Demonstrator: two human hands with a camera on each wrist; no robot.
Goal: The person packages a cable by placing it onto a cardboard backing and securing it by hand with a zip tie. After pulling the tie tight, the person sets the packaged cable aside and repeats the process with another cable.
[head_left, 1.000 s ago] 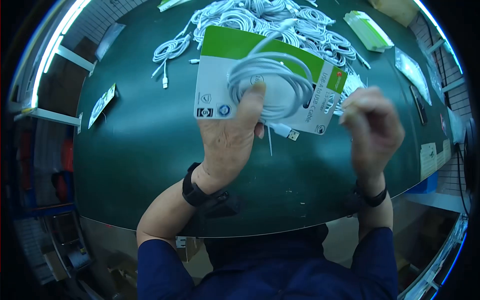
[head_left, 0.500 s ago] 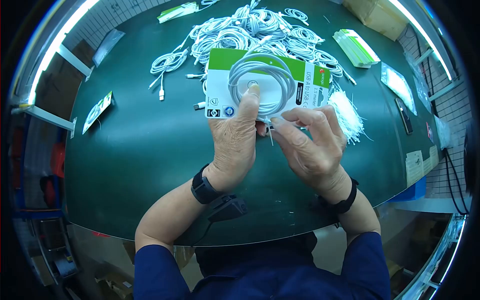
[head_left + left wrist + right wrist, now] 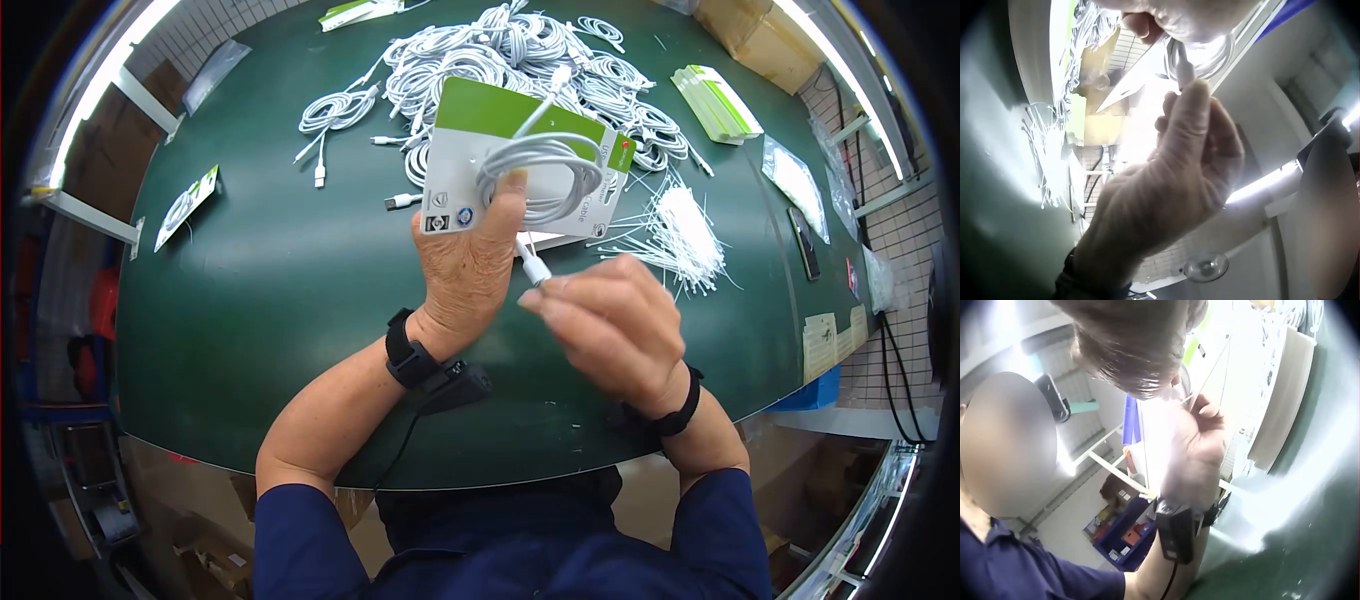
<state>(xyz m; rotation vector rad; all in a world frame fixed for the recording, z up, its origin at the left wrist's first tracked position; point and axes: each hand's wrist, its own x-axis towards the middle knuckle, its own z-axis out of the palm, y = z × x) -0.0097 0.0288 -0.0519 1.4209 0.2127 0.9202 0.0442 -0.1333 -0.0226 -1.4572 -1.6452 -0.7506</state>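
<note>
My left hand (image 3: 465, 265) grips a green-and-white packaging card (image 3: 460, 150), its thumb pressed over the coiled white USB cable (image 3: 548, 205) lying on the card's front. One cable end with a plug (image 3: 561, 78) stands up past the card's top edge. Below the lower edge, my right hand (image 3: 622, 325) pinches the other plug (image 3: 535, 268) between thumb and forefinger. The left wrist view shows that plug (image 3: 1184, 65) at the tip of the right thumb, under the left hand (image 3: 1191, 15). A thin white cable tie (image 3: 1213, 369) runs near the left fingers in the right wrist view.
Behind the card lies a large pile of coiled white cables (image 3: 480, 65). White cable ties (image 3: 690, 240) are heaped to the right, near a stack of green-and-white cards (image 3: 715, 105), a plastic bag (image 3: 795, 185) and a phone (image 3: 803, 243). A packed card (image 3: 187, 208) lies far left.
My right hand came in from the right to the card's lower edge, then moved down slightly, now pinching the cable's plug. The left hand keeps its hold; the card has tilted.
</note>
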